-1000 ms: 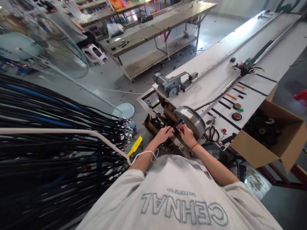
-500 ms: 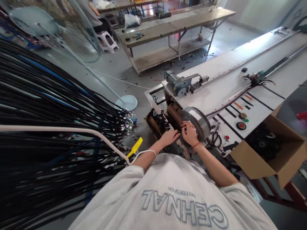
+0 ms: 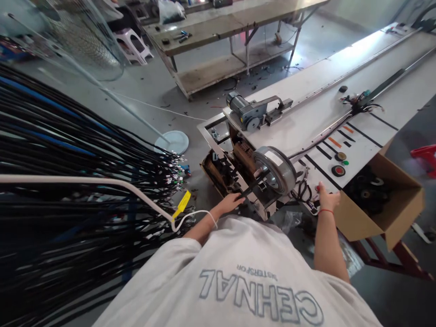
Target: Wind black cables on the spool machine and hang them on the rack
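Note:
My left hand (image 3: 231,203) is closed around the end of a black cable bundle (image 3: 252,185), in front of the machine's near edge. That bundle runs up into a large grey ring-shaped wheel (image 3: 276,168) at the table's end. Beyond the wheel, dark cable (image 3: 315,143) continues along the white table. My right hand (image 3: 329,200) is at the table's front edge, with a finger stretched out onto a red push button (image 3: 318,187). It holds nothing. Black-handled scissors (image 3: 304,190) lie between the wheel and my right hand.
A cardboard box (image 3: 405,213) with black rolls stands right of my right hand. Tape rolls (image 3: 338,170) lie on the white table (image 3: 306,118), behind a motor unit (image 3: 243,109). Black cables (image 3: 102,150) hang at left beside a pale rail (image 3: 112,181) and a fan base (image 3: 173,142).
My right hand has left the wheel and moved right to the red button. My left hand has drawn slightly back, and the black cable bundle now shows between it and the wheel.

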`<state>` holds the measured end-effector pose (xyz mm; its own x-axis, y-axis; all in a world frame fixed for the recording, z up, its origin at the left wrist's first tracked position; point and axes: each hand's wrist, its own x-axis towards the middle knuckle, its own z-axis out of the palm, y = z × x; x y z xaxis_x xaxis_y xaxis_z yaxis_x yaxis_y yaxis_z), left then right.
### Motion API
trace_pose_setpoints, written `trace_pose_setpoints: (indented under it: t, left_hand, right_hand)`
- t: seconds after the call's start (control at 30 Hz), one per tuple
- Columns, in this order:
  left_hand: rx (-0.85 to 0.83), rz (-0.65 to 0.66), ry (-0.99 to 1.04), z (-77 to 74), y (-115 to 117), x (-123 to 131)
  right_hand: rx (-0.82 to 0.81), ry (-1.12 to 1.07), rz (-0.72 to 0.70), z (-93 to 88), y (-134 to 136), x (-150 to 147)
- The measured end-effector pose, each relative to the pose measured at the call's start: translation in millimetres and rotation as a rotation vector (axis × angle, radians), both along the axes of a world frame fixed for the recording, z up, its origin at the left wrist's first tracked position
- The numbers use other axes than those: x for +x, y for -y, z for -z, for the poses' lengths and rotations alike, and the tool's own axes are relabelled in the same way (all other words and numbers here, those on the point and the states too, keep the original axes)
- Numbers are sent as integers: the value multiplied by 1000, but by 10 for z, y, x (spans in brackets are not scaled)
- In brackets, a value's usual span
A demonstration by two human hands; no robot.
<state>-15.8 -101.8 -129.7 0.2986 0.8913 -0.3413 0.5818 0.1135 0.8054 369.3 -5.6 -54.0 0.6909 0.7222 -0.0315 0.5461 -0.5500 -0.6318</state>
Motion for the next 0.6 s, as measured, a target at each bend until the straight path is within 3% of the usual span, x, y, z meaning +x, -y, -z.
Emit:
trace_pose_setpoints:
  t: [0.07,0.23,0.43,0.6]
  left_hand:
    - [26,-52,25,-34,87,-26]
    - [57,-154,26,-226,147,-48]
    - [44,-219,52,-273,180,23]
    - [24,-232,50,-285,181,34]
  right_hand:
    - [-89,35,90,184,-97,123]
    - [-8,130,96,462,-29,110]
    - [-65,-176,277,624,1,371]
    - [-93,-112,293,607,-22,350]
